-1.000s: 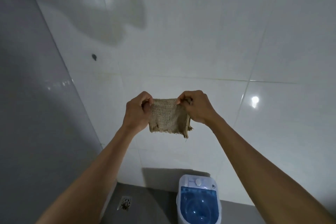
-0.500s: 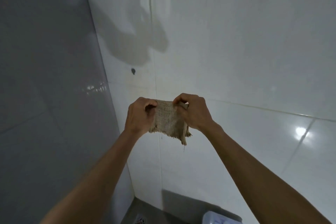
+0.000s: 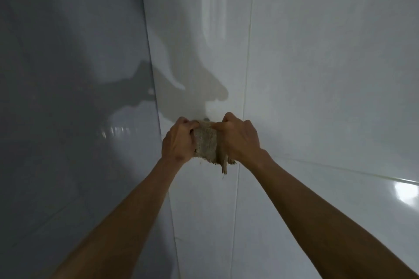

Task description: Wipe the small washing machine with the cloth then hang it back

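Holding: cloth [image 3: 207, 142] pinched between both hands, raised up against the white tiled wall [image 3: 317, 75] near the room corner.
Left grip: left hand [image 3: 178, 140] clenched on the cloth's left top edge, fingers curled over it, knuckles toward the camera.
Right grip: right hand [image 3: 239, 138] clenched on the cloth's right top edge, thumb side tucked into the fabric.
Cloth vs grip: cloth sits between the two hands, bunched narrow; top edge level with the fingertips, body hanging below them, frayed bottom corner dangling past the right wrist.
Cloth axis: long axis about vertical, top edge at the wall, loose end pointing down; face turned toward the camera.
Hook: small dark peg [image 3: 206, 119] on the wall just above the cloth's top edge, mostly hidden; can't tell if the cloth is on it or only touching.
Wall: grey tiled wall [image 3: 68, 97] to the left, hand shadows cast across both walls above the hands.
Change: view has swung up and left since the earlier frames; washing machine gone from view; hands now closer together, cloth squeezed narrower than a second ago; peg was well above-left of the cloth, now right at its top edge.
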Demonstrator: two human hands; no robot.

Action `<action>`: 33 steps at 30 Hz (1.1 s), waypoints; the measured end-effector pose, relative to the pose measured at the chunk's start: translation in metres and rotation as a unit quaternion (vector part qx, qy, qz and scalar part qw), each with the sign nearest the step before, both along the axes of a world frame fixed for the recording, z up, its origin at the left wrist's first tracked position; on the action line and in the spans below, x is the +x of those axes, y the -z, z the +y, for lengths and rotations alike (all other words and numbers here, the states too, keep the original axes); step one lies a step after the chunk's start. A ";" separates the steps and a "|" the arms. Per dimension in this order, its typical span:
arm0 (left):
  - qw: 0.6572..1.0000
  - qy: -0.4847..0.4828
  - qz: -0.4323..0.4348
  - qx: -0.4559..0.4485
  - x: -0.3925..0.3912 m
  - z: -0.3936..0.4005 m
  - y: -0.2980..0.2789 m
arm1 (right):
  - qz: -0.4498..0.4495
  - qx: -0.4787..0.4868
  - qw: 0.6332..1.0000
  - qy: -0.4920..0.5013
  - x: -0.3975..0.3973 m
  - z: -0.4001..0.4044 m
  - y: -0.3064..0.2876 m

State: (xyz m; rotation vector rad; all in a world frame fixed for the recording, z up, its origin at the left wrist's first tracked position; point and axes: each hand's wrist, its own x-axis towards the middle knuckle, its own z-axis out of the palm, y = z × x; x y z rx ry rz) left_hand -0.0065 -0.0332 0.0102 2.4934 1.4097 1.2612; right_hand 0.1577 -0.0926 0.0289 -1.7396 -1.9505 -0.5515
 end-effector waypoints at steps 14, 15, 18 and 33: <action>0.999 0.021 0.005 -0.029 0.008 0.084 0.032 | -0.149 0.100 0.977 0.112 0.000 0.063 0.038; 0.999 0.024 -0.001 -0.034 0.007 0.085 0.035 | -0.149 0.099 0.978 0.108 0.000 0.063 0.043; 0.998 0.019 -0.016 -0.062 0.006 0.089 0.052 | -0.134 0.087 0.982 0.103 -0.004 0.062 0.056; 0.999 0.040 -0.028 -0.015 0.012 0.036 0.054 | 0.066 -0.034 0.992 0.100 -0.008 0.001 0.050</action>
